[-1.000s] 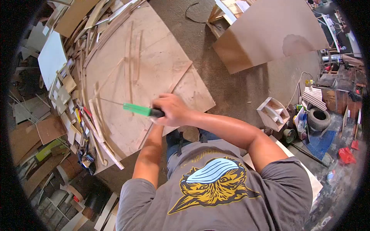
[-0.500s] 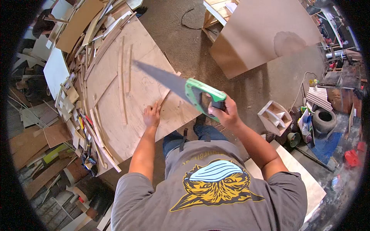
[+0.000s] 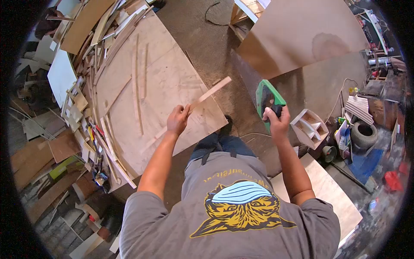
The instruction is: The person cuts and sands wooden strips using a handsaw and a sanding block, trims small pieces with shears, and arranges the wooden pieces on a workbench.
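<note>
My left hand [image 3: 178, 120] pinches one end of a short wooden strip [image 3: 211, 92], which points up and right past the edge of the plywood-topped table [image 3: 172, 64]. My right hand [image 3: 277, 119] is wrapped round the handle of a hand saw [image 3: 264, 91] with a green and black grip. The saw's blade points up and left, beyond the table's right edge and apart from the strip. Long thin strips [image 3: 137, 86] lie on the plywood to the left of my left hand.
Wood offcuts [image 3: 101, 39] are piled along the table's left side. A large brown board [image 3: 302, 34] stands at upper right. At right are a small wooden box [image 3: 309, 128], a tyre [image 3: 363, 133] and a blue mat [image 3: 366, 164]. A pale board [image 3: 332, 194] lies at lower right.
The saw has swung right, away from above the table, with my right hand. My left hand has risen from the tabletop and now grips the short strip, which extends past the edge.
</note>
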A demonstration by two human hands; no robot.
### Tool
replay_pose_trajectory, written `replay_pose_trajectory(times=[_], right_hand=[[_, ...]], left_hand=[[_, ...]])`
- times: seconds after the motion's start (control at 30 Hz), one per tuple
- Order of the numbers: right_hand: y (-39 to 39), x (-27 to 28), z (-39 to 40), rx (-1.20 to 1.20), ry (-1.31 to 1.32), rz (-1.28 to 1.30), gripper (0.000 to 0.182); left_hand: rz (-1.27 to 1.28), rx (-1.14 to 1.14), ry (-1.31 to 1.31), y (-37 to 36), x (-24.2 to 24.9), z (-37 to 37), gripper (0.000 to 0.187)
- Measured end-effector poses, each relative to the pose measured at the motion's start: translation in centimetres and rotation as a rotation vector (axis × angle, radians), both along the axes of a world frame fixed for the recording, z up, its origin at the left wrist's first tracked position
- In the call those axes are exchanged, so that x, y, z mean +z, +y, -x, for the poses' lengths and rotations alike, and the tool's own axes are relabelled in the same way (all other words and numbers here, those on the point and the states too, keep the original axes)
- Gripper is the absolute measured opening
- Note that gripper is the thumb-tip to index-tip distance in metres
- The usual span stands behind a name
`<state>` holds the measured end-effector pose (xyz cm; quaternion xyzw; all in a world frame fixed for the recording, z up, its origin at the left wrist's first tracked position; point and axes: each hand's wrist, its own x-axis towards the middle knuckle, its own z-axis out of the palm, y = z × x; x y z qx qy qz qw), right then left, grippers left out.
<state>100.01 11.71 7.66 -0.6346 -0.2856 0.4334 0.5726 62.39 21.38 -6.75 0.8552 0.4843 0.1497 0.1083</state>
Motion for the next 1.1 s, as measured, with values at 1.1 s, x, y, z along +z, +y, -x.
replay_pose_trajectory(times=[1.1], right_hand=[[-0.8, -1.8, 3.0, 0.041, -0.184, 0.156, 0.029]], left_hand=[[-0.005, -0.323, 0.064, 7.2, -2.8, 4.9, 0.048]])
